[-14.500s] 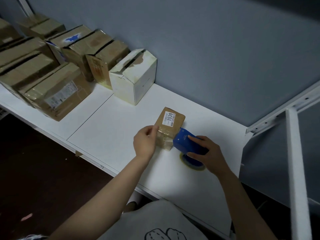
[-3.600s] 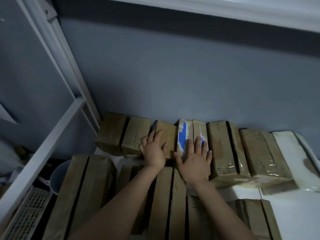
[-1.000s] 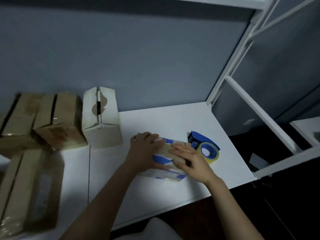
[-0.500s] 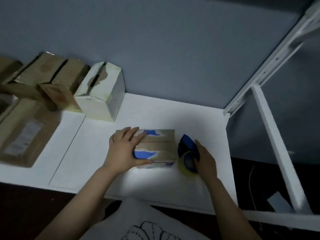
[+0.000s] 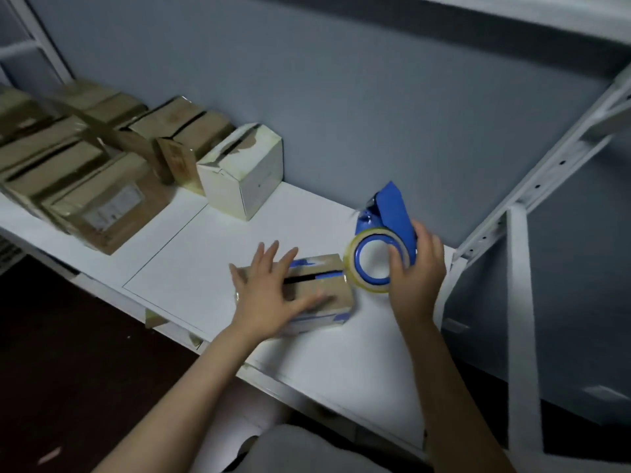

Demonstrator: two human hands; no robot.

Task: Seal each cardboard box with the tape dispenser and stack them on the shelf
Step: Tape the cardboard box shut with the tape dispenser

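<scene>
Left hand (image 5: 269, 295) on box (image 5: 338, 288), right hand (image 5: 416, 271) holding tape dispenser (image 5: 387, 216), label (image 5: 112, 208) illegible

Small brown box (image 5: 317, 288) unsealed, blue tape dispenser (image 5: 386, 240) raised

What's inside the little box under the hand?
The box shows only a dark gap between its top flaps; the inside is hidden. The left hand lies flat on top, covering part. The right hand holds the tape dispenser.

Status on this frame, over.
Left hand flat on small box, seam open. Right hand grips tape dispenser at its right end. White box stands apart, behind.
</scene>
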